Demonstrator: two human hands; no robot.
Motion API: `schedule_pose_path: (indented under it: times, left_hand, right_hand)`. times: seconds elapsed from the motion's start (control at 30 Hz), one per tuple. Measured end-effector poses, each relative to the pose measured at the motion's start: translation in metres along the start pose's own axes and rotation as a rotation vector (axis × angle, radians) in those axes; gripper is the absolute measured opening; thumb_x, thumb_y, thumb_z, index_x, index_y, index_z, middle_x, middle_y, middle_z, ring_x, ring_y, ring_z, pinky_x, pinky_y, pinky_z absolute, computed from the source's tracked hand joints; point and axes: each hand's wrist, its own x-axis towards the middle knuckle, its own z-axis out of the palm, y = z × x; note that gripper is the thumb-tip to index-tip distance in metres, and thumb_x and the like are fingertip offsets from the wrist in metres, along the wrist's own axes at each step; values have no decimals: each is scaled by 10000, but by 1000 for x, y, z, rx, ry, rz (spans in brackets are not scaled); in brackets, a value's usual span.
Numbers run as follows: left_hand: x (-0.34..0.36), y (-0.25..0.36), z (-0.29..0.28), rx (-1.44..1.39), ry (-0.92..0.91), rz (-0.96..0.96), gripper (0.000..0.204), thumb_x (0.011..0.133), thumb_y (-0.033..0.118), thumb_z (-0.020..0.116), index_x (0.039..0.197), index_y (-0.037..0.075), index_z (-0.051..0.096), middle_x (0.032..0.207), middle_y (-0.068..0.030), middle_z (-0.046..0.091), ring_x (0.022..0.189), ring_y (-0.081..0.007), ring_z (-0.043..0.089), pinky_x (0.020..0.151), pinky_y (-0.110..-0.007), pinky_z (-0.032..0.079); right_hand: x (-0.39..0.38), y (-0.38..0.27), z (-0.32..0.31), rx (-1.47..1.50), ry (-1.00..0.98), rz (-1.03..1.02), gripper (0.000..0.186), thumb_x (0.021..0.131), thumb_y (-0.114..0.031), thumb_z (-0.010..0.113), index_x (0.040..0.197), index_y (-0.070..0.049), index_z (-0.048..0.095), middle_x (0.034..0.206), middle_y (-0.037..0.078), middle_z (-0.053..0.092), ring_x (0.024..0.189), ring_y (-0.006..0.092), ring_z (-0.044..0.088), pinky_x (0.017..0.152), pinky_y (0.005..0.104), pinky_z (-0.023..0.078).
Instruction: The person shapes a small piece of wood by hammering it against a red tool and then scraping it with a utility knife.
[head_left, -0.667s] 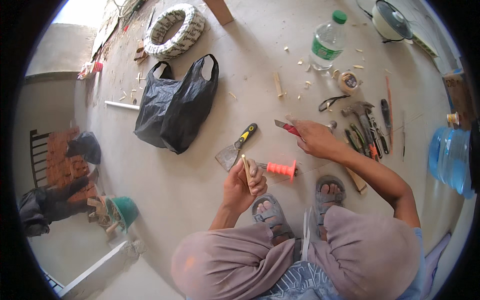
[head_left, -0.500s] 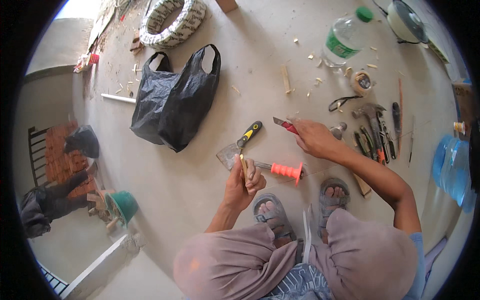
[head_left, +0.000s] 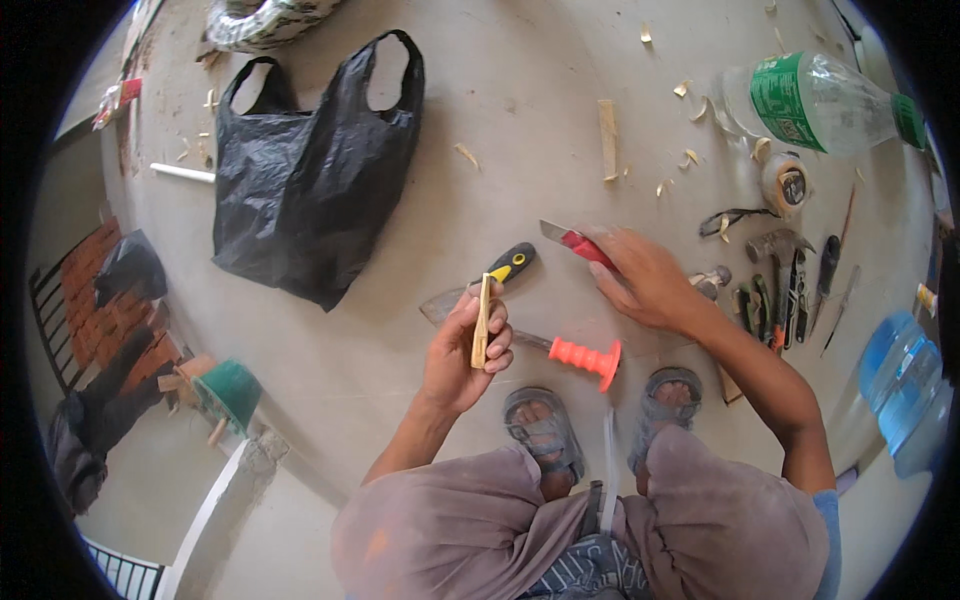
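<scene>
Upright between the thumb and fingers of my left hand (head_left: 462,345) is a small split stick of pale wood (head_left: 482,325). My right hand (head_left: 645,278) grips a red-handled utility knife (head_left: 583,246), its blade pointing left and away from the stick. Below my hands on the floor lie a putty knife (head_left: 514,262) with a black and yellow handle, partly behind my left hand, and a chisel with an orange ribbed grip (head_left: 585,360). A loose wood strip (head_left: 608,140) lies farther off.
A black plastic bag (head_left: 310,170) stands at left. To the right are a green-labelled bottle (head_left: 815,105), a tape roll (head_left: 785,185), a hammer (head_left: 780,246), a screwdriver (head_left: 828,265), pliers and a blue water jug (head_left: 905,375). Wood shavings (head_left: 698,108) litter the floor.
My left hand has turned, so the wood stick shows more of its length. The knife remains in my right hand, still apart from the stick. The view has shifted.
</scene>
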Motion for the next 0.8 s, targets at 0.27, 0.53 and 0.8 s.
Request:
schedule_pose_path:
  times: [0.27,0.53,0.8]
  left_hand:
    - [16,-19,-7,407,123,110,415,1013,365,462,1304,69,475,767,10,452,498,-57,343,445,-202,291]
    - [14,-34,4,541,66,93,441,1019,387,440,1234,10,518,654,10,437,476,-48,358,422,-191,296]
    - [-11,-62,18,317,84,201,391,1000,208,484,1359,77,401,772,-23,514,523,-64,412,459,-194,332]
  right_hand:
    - [5,12,13,6,-39,27,489,846,-146,597,1313,-53,490,1091,169,593,988,337,578,847,416,468]
    - [-3,25,21,68,102,-51,520,865,-136,603,1362,-79,461,1020,157,589,935,344,580,819,424,470]
    - [-13,-11,4,32,55,-36,369,933,-323,558,1220,-92,558,937,169,617,859,356,606,728,450,461]
